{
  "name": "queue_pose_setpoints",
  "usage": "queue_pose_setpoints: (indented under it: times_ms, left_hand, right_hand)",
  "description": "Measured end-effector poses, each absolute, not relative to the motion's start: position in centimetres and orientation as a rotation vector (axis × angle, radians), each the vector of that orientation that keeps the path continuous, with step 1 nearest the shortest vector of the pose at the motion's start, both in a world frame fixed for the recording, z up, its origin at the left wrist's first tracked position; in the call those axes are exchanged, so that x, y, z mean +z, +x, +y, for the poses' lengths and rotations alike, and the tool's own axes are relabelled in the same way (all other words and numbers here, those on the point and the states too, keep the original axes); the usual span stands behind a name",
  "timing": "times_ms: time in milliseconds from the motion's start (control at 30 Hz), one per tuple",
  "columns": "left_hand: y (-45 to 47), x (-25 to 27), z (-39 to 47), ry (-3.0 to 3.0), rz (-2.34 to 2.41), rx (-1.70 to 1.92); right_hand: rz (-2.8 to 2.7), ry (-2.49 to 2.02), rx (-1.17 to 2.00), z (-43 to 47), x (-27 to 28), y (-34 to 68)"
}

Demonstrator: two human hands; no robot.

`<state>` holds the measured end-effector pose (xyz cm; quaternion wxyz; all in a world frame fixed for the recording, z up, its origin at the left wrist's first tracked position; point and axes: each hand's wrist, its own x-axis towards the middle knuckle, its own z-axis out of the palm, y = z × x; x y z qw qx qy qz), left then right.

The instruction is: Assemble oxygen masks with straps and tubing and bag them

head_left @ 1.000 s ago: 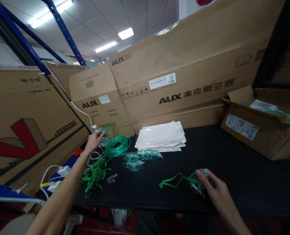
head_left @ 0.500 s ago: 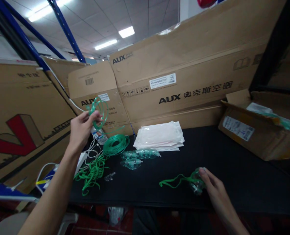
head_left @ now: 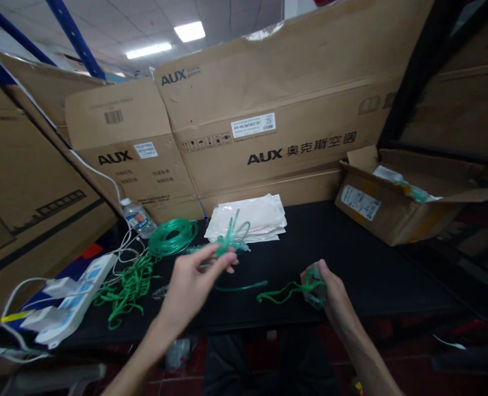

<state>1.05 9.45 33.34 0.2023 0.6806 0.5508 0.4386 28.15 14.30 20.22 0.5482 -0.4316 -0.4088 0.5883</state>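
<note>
Pinching a green tube (head_left: pixel 228 242) between thumb and curled fingers, the left hand (head_left: pixel 197 278) is hovering over the middle of the table (head_left: pixel 376 280), while the right hand (head_left: pixel 333 291), half closed, is gripping a clear mask (head_left: pixel 313 286) above the front edge. The tube's free end is trailing between the hands, close to the mask's strap (head_left: pixel 279 297), so the two could be snagging if brought together carelessly; a slack pinch could be letting the loops spring apart, and a hard squeeze could be denting the mask. At the right, an open box (head_left: pixel 392 220) is holding white and pale-green items, too jumbled to identify. Behind the coil (head_left: pixel 173 236), a capped bottle (head_left: pixel 139 219) is standing; its fill I cannot tell.
</note>
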Motion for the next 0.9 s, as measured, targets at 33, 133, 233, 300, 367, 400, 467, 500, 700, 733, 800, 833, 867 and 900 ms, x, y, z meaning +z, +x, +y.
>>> queue_pose_setpoints:
  times_ms: [33,133,233,300,367,400,467,500,700,733,800,833,867,900]
  left_hand:
    - [1.9,31.3,9.1,2.049,1.551,1.194]
    - [3.9,25.8,8.1,2.367,1.504,1.087]
    - [5.1,22.4,7.6,2.416,1.603,0.837]
    - [5.5,21.3,7.6,2.377,1.685,0.756]
    - [5.5,20.7,7.9,2.323,1.69,0.748]
    - [5.4,20.5,8.0,2.3,1.669,0.758]
    - [5.1,20.4,8.2,2.259,1.61,0.782]
    - [4.9,20.4,8.2,2.242,1.575,0.787]
    - [4.2,21.0,8.7,2.186,1.335,0.747]
    - [4.1,21.0,8.9,2.176,1.325,0.756]
    - [4.0,21.0,9.5,2.15,1.326,0.774]
    - [3.9,20.9,9.7,2.137,1.328,0.783]
    - [3.9,20.8,10.0,2.126,1.328,0.79]
    - [3.9,20.7,10.2,2.116,1.327,0.8]
  right_hand:
    - [-0.938,-0.998,1.428,14.1,20.4,28.4]
    - [-0.833,-0.967,1.51,13.3,20.8,29.8]
    - [-0.713,-1.031,1.666,12.2,20.7,31.3]
    - [-0.677,-1.087,1.769,11.5,20.4,31.9]
    - [-0.725,-1.129,1.818,10.9,20.1,32.0]
    - [-0.766,-1.139,1.838,10.8,20.0,31.8]
    - [-0.853,-1.137,1.87,10.5,19.9,31.3]
    - [-0.892,-1.129,1.886,10.5,19.9,31.0]
    - [-1.069,-1.09,2.021,11.0,20.6,30.0]
    - [-1.096,-1.082,2.046,11.1,20.7,30.0]
    - [-1.174,-1.074,2.066,11.6,20.9,30.0]
    - [-1.227,-1.088,2.052,11.9,20.9,29.9]
    - [-1.287,-1.116,2.024,12.2,21.0,29.8]
    - [-1.35,-1.148,1.98,12.6,21.1,29.7]
